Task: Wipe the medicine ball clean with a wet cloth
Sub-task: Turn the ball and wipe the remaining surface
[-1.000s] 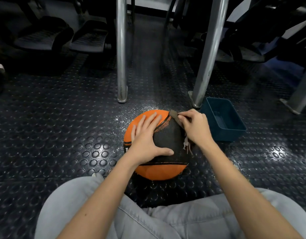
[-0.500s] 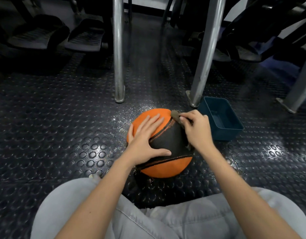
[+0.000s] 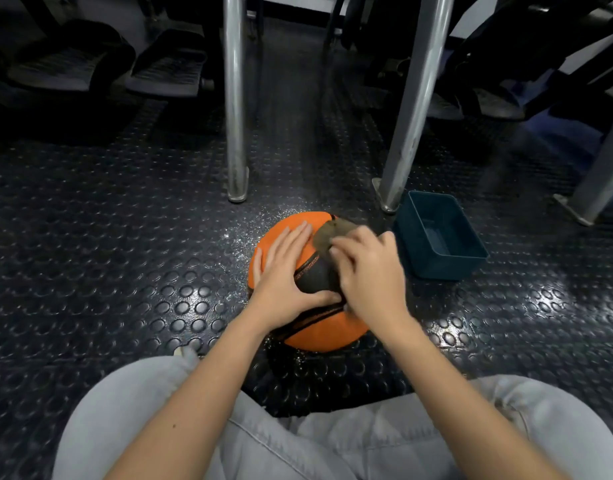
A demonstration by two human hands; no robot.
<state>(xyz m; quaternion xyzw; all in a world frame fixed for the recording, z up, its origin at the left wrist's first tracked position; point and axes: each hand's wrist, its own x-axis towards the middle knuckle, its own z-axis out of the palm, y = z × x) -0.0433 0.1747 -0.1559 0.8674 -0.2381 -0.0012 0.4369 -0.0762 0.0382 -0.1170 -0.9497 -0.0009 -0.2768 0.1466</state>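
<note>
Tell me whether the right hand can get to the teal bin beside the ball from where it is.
Probably yes. The right hand grips the cloth on the medicine ball, and the teal bin stands open just to its right with only bare floor between.

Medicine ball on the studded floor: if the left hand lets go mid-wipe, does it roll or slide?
Probably rolls: the medicine ball is round, and the left hand lies flat on it as if steadying it against the right hand and its cloth. Possibly slick: droplets glisten on the floor around it. The studs may check a slow roll.
</note>
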